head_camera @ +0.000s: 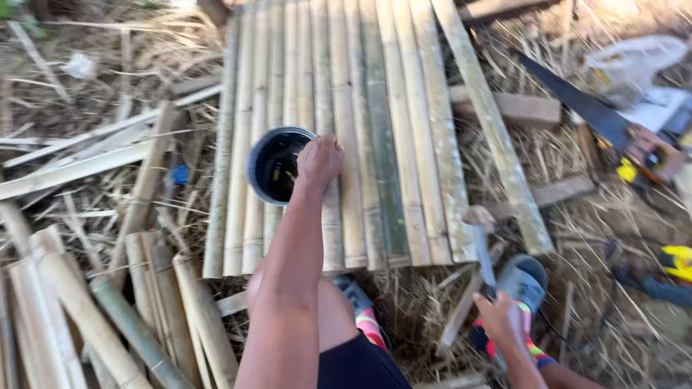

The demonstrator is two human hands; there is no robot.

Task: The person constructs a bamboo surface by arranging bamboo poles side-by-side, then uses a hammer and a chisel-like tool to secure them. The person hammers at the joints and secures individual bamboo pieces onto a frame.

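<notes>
My left hand (319, 160) reaches into the black bucket (276, 165) standing on the bamboo panel (375, 130); I cannot tell how its fingers are set. My right hand (501, 319) is clenched around a hammer (484, 248) handle near my sandal (524, 281).

Arms: we see both bare, no sleeves, no gloves on our left hand (319, 160) or right hand (499, 319).
Shorts: ours are black.
Footwear: grey clogs over bright striped socks.
</notes>
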